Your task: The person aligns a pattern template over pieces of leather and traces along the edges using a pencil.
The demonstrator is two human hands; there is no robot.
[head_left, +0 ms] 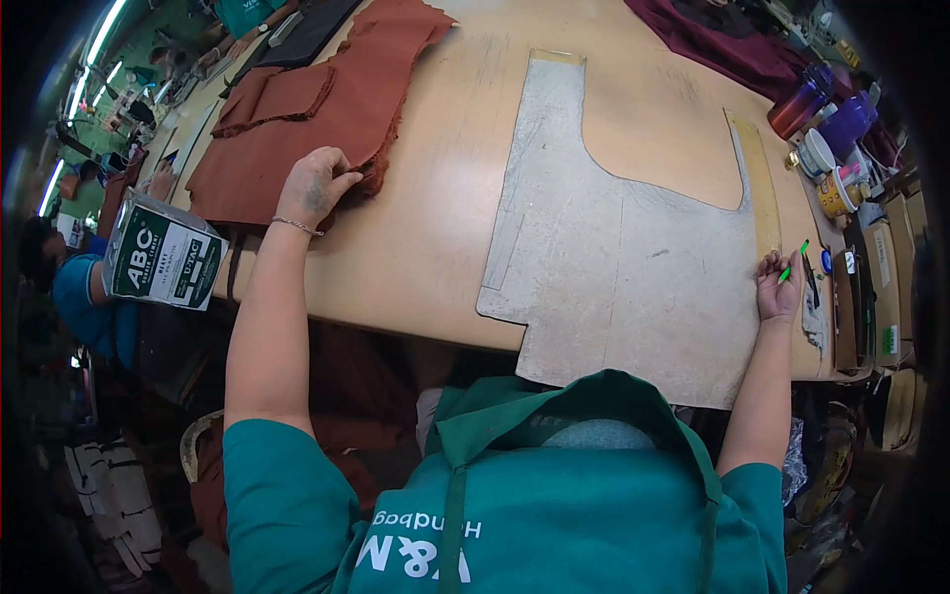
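Observation:
My left hand [319, 186] is at the near right corner of a stack of rust-brown fabric pieces [287, 163], fingers pinching the ragged edge. A smaller folded piece of the same colour lies on top of the stack. My right hand [779, 285] is closed around a green pen [786, 273], beside the right edge of a large grey pattern board [633, 267]. The board lies flat in front of me, with a curved cut-out at its far side and yellowish tape [760, 198] along its right arm. Its near edge overhangs the table's front edge.
A rubber cement can [163, 259] stands at the table's left corner. A red tumbler [802, 104], a purple container [848, 124] and tubs [815, 155] line the right side. Maroon cloth [722, 45] lies at the far right. Other people work at the far left.

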